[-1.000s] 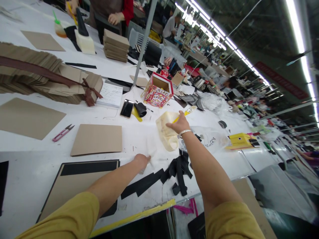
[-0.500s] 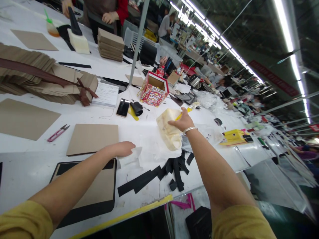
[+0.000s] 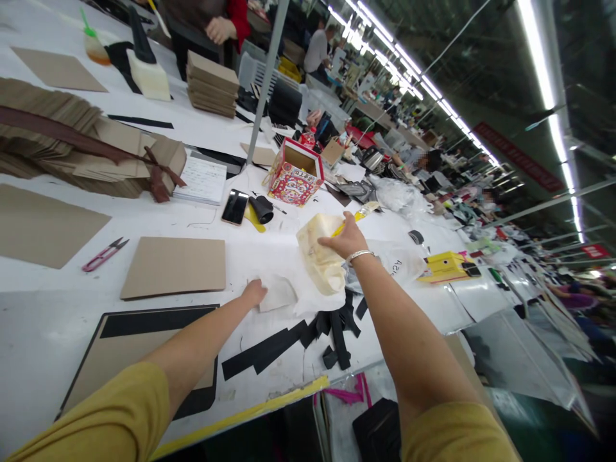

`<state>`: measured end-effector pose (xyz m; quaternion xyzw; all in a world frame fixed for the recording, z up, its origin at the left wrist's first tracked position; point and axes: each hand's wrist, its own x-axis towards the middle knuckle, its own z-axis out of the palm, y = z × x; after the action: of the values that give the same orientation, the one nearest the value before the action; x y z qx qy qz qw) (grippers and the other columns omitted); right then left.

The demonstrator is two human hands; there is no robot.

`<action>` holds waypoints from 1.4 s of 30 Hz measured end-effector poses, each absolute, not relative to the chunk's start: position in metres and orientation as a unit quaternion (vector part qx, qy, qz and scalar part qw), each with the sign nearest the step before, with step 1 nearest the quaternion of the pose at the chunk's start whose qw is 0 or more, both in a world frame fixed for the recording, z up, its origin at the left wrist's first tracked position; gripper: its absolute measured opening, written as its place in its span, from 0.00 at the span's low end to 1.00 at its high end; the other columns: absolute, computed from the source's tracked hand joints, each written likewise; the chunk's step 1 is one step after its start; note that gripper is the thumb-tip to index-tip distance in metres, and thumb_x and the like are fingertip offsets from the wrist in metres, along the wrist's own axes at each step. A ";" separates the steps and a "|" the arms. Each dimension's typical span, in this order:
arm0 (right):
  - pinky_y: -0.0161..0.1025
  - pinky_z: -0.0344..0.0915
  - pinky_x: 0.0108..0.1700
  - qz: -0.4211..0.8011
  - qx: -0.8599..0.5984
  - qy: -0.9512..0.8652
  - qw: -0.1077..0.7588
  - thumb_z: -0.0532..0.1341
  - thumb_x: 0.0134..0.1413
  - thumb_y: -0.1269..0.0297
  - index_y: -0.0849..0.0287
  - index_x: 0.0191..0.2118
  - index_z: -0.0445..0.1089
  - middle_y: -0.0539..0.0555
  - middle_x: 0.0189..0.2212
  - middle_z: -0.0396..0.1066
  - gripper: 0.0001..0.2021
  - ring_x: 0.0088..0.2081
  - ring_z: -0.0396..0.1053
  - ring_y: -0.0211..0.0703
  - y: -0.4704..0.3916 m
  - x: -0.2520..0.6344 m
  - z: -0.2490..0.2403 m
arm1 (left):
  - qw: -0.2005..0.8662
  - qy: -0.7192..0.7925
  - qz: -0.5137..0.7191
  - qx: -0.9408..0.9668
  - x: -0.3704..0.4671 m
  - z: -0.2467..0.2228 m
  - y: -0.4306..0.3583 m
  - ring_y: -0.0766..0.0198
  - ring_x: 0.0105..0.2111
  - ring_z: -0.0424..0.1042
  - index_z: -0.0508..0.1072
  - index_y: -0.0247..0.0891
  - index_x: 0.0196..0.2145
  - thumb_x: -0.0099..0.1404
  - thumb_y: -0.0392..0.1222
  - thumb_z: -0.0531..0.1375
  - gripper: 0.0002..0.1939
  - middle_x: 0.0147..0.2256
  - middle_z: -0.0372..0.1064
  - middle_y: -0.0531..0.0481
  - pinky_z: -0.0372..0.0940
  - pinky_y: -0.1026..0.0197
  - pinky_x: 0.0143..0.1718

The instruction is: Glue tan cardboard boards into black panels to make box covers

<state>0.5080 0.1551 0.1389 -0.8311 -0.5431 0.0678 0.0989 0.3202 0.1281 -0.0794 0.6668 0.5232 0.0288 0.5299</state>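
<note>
My right hand [image 3: 347,240] is closed around a yellow-handled brush [image 3: 366,210], its bristle end pointing up and right. The same hand rests at the near side of a cream, glue-crusted container [image 3: 315,247]; whether its fingers also grip the rim I cannot tell. My left hand [image 3: 254,292] pinches the left edge of a thin white sheet [image 3: 279,293] lying low over the table. Black strips [image 3: 262,350] are scattered in front of both hands. Under my left forearm lies a black-bordered panel with a brown board [image 3: 139,346] on it.
A brown board stack [image 3: 176,266], pink thread snips [image 3: 104,255], a phone [image 3: 235,206] and a red patterned box [image 3: 296,176] lie around. A metal pole [image 3: 264,83] rises from the table. Across it stands a co-worker, one hand [image 3: 221,29] visible. A yellow box [image 3: 445,266] sits at right.
My left hand has moved right with the white sheet, away from the bordered panel and closer to the container. My right hand keeps its hold on the brush beside the container.
</note>
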 end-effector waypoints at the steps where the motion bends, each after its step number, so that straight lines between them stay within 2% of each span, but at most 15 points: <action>1: 0.44 0.57 0.52 0.070 -0.832 -0.542 0.100 0.67 0.30 0.53 0.59 0.59 0.42 0.60 0.52 0.57 0.50 0.50 0.60 0.50 0.155 0.506 0.136 | 0.509 0.531 0.023 0.677 0.324 -0.084 0.125 0.55 0.46 0.67 0.68 0.27 0.41 0.58 0.32 0.51 0.14 0.44 0.68 0.35 0.60 0.59 0.45; 4: 0.44 0.57 0.52 0.078 -0.833 -0.539 0.098 0.66 0.30 0.53 0.59 0.59 0.42 0.60 0.53 0.56 0.49 0.51 0.59 0.50 0.156 0.500 0.123 | 0.455 0.543 0.014 0.706 0.329 -0.090 0.122 0.56 0.49 0.64 0.67 0.28 0.43 0.60 0.33 0.49 0.14 0.46 0.66 0.35 0.58 0.59 0.48; 9: 0.44 0.57 0.52 0.097 -0.841 -0.526 0.083 0.65 0.31 0.51 0.60 0.60 0.41 0.62 0.53 0.54 0.50 0.53 0.58 0.51 0.157 0.486 0.098 | 0.400 0.547 -0.017 0.735 0.322 -0.090 0.126 0.56 0.46 0.66 0.64 0.30 0.44 0.59 0.43 0.51 0.17 0.45 0.67 0.36 0.60 0.61 0.44; 13: 0.45 0.57 0.51 0.108 -0.854 -0.505 0.060 0.65 0.31 0.50 0.60 0.60 0.39 0.63 0.53 0.54 0.50 0.52 0.58 0.53 0.160 0.472 0.078 | 0.377 0.541 -0.046 0.751 0.306 -0.086 0.128 0.57 0.43 0.69 0.65 0.31 0.41 0.58 0.41 0.52 0.15 0.41 0.69 0.37 0.61 0.62 0.40; 17: 0.47 0.57 0.51 0.125 -0.862 -0.489 0.058 0.64 0.32 0.50 0.58 0.60 0.37 0.63 0.53 0.53 0.51 0.52 0.59 0.53 0.164 0.458 0.059 | 0.346 0.546 -0.047 0.762 0.284 -0.072 0.128 0.54 0.41 0.70 0.61 0.30 0.45 0.59 0.43 0.50 0.19 0.39 0.70 0.36 0.61 0.60 0.36; 21: 0.49 0.57 0.50 0.140 -0.867 -0.476 0.057 0.63 0.33 0.49 0.58 0.61 0.35 0.63 0.54 0.51 0.51 0.52 0.58 0.55 0.168 0.445 0.040 | 0.325 0.531 -0.034 0.782 0.253 -0.047 0.128 0.55 0.39 0.70 0.61 0.34 0.46 0.60 0.46 0.49 0.19 0.36 0.71 0.40 0.60 0.59 0.36; 29: 0.52 0.57 0.49 0.124 -0.872 -0.469 0.064 0.63 0.34 0.48 0.55 0.61 0.35 0.62 0.54 0.52 0.50 0.50 0.59 0.57 0.168 0.425 0.015 | 0.376 0.493 0.047 0.784 0.182 -0.010 0.097 0.63 0.34 0.69 0.64 0.38 0.45 0.60 0.46 0.51 0.17 0.33 0.71 0.50 0.59 0.64 0.36; 35: 0.52 0.57 0.49 0.116 -0.873 -0.469 0.062 0.62 0.37 0.49 0.54 0.60 0.34 0.62 0.54 0.52 0.48 0.51 0.58 0.57 0.162 0.419 0.002 | 0.414 0.499 0.075 0.758 0.138 -0.020 0.059 0.63 0.34 0.69 0.65 0.40 0.44 0.58 0.45 0.50 0.16 0.34 0.70 0.51 0.61 0.63 0.39; 39: 0.53 0.55 0.50 0.120 -0.870 -0.475 0.057 0.63 0.37 0.49 0.55 0.61 0.34 0.64 0.55 0.51 0.49 0.53 0.56 0.58 0.165 0.416 0.000 | 0.422 0.533 0.127 0.722 0.112 -0.027 0.041 0.63 0.35 0.71 0.66 0.42 0.44 0.56 0.49 0.51 0.18 0.37 0.70 0.50 0.64 0.62 0.40; 42: 0.50 0.54 0.52 0.139 -0.853 -0.495 0.090 0.63 0.37 0.48 0.58 0.61 0.34 0.64 0.56 0.50 0.50 0.55 0.54 0.55 0.167 0.422 0.012 | 0.422 0.554 0.164 0.698 0.093 -0.025 0.031 0.63 0.33 0.71 0.65 0.42 0.44 0.55 0.52 0.52 0.20 0.37 0.70 0.51 0.66 0.63 0.37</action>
<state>0.4221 0.1670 0.0118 -0.8530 -0.4949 0.1393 0.0896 0.0930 0.0309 -0.0255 0.6984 0.5543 0.1641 0.4220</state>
